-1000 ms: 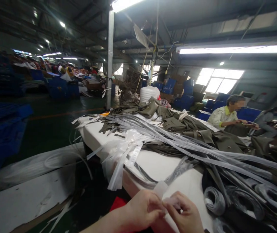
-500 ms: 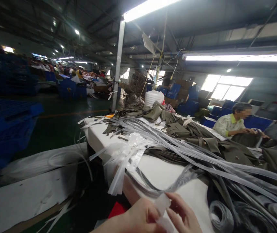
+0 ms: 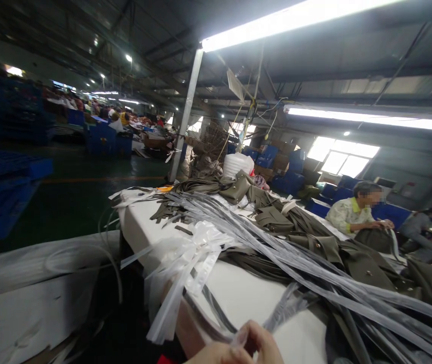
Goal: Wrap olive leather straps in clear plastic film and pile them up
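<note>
At the bottom edge, my left hand (image 3: 219,354) and my right hand (image 3: 260,344) meet with fingers closed in a pinch. Only a sliver of the white plastic strip (image 3: 255,357) shows between them; the rest is hidden by the fingers. Just beyond my fingertips, a dark strap in clear film (image 3: 216,311) curves along the table edge. To its left, a bunch of white plastic strips (image 3: 200,253) hangs over the corner of the white table (image 3: 246,288). Long film-wrapped straps (image 3: 276,247) cross the table toward the lower right.
Olive bag pieces (image 3: 276,220) lie piled along the table, with a white foam roll (image 3: 238,164) behind. A co-worker (image 3: 352,212) handles a dark piece on the right. A metal post (image 3: 187,116) stands at the far corner. Blue crates (image 3: 7,187) are on the left.
My view has tilted up and shifted, so my hands sit lower in the picture. The white strip, plainly visible between my hands before, is now mostly hidden by my closed fingers.
</note>
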{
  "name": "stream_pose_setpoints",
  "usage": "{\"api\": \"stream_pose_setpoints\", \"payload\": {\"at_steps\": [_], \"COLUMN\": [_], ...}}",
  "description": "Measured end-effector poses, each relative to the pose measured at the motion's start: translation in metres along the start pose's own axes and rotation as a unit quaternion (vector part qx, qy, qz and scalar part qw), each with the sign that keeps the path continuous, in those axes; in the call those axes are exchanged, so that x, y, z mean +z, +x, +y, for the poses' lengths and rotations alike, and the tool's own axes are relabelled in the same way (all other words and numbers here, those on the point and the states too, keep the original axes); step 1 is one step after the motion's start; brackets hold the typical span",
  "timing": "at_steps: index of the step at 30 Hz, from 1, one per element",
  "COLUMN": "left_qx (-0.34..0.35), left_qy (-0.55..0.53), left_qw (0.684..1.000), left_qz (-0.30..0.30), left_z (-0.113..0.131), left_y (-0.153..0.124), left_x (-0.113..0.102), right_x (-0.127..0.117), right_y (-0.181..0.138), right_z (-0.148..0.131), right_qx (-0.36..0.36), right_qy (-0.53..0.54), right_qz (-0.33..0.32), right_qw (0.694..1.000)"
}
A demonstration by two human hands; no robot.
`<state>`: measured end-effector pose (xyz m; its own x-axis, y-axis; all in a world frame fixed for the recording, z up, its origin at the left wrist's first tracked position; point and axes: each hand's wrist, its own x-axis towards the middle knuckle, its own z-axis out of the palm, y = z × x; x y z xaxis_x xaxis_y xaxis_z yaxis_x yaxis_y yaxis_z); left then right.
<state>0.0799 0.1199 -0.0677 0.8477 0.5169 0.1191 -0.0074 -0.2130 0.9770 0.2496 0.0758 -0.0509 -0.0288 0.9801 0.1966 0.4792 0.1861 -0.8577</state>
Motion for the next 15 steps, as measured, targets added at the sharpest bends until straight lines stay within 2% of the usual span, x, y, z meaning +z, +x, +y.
{"api": "stream_pose_setpoints", "payload": {"at_steps": [2, 3, 5, 6, 8, 10, 15], "left_qx": [-0.034, -0.065, -0.13, -0.155, -0.187, -0.203, -0.207], "left_qy": [0.101, 0.174, 0.308, 0.348, 0.385, 0.394, 0.396], "left_qw": [0.993, 0.978, 0.924, 0.9, 0.878, 0.875, 0.871], "left_qz": [0.054, 0.099, 0.186, 0.211, 0.213, 0.196, 0.202], "left_z": [-0.011, -0.017, -0.029, -0.036, -0.052, -0.069, -0.095], "left_y": [0.005, 0.01, 0.023, 0.029, 0.039, 0.045, 0.051], "left_x": [-0.007, -0.012, -0.021, -0.024, -0.028, -0.028, -0.023], "right_x": [-0.012, -0.02, -0.034, -0.041, -0.052, -0.058, -0.057], "right_y": [0.032, 0.05, 0.086, 0.103, 0.134, 0.158, 0.192], "right_z": [0.01, 0.017, 0.032, 0.039, 0.052, 0.062, 0.072], "right_qx": [0.005, 0.019, 0.038, 0.042, 0.044, 0.044, 0.037], "right_qy": [-0.081, -0.129, -0.209, -0.24, -0.295, -0.35, -0.449], "right_qz": [0.018, 0.044, 0.092, 0.102, 0.113, 0.111, 0.072], "right_qw": [0.996, 0.991, 0.973, 0.964, 0.948, 0.929, 0.89]}}
